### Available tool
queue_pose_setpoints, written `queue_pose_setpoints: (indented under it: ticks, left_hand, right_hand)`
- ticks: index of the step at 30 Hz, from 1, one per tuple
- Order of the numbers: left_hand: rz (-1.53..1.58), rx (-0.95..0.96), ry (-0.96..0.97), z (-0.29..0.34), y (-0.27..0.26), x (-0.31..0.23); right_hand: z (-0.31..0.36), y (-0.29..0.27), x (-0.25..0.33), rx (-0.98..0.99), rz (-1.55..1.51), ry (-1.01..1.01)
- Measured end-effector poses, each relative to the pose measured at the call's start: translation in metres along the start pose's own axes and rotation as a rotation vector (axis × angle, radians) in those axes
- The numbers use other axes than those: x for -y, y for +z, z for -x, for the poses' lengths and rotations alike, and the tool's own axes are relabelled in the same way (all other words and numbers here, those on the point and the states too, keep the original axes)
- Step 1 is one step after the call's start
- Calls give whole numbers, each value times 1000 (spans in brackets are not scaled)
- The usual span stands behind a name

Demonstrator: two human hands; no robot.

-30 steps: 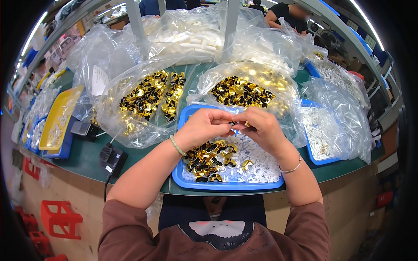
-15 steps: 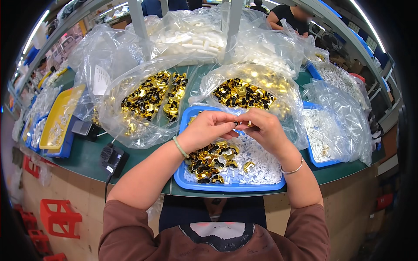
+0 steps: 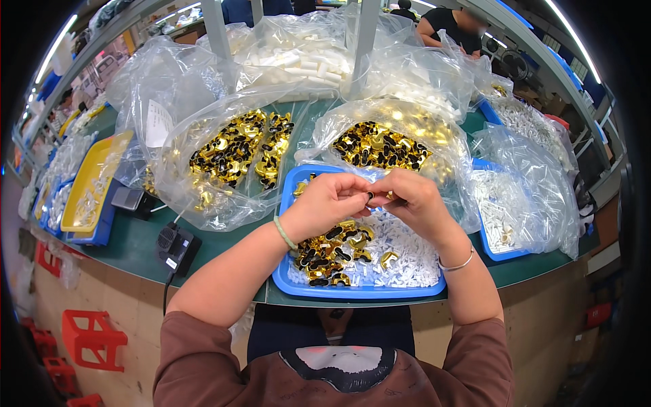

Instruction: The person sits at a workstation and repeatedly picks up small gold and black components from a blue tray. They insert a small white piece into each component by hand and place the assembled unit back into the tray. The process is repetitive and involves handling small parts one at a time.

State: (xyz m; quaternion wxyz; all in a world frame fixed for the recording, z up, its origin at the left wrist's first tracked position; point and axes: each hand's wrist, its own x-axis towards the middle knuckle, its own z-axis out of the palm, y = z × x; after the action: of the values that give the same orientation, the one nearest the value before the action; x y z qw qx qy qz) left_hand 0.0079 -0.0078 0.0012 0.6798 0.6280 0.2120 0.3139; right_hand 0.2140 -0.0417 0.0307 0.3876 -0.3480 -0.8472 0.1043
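Observation:
Above the far half of a blue tray (image 3: pixel 359 293), my two hands meet fingertip to fingertip. My left hand (image 3: pixel 331 202) pinches a small black-and-gold piece (image 3: pixel 370 195), mostly covered by the fingers. The fingers of my right hand (image 3: pixel 411 197) are closed against the same piece; whether they also hold a small white part cannot be seen. Loose black-and-gold curved pieces (image 3: pixel 328 256) lie heaped in the tray's left part. Small white plastic parts (image 3: pixel 410 258) fill its right part. One gold piece (image 3: pixel 388 259) rests apart on the white parts.
Clear bags of black-and-gold pieces (image 3: pixel 227 152) (image 3: pixel 376 148) lie open behind the tray. On the right stands another blue tray (image 3: pixel 505 255) of white parts, partly under plastic. A black corded device (image 3: pixel 178 247) and a yellow tray (image 3: pixel 85 183) are left. Grey posts (image 3: pixel 365 51) rise behind.
My fingertips have shifted slightly around the small piece, which now shows less between them. Both hands stay over the tray, and the heaps look the same.

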Motion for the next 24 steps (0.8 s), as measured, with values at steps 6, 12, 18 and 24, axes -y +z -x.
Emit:
queue_pose_setpoints:
  ticks: [6, 12, 18, 24]
  left_hand:
    - [87, 58, -48, 0, -4, -3]
    - [20, -20, 65, 1, 6, 0]
    - [-24, -61, 33, 1, 5, -5]
    - [-179, -95, 163, 4, 8, 1]
  right_hand:
    - [1, -1, 5, -28, 44, -62]
    - [0, 4, 7, -49, 131, -117]
    - [-2, 6, 9, -75, 116, -88]
    - [-1, 5, 11, -72, 62, -38]
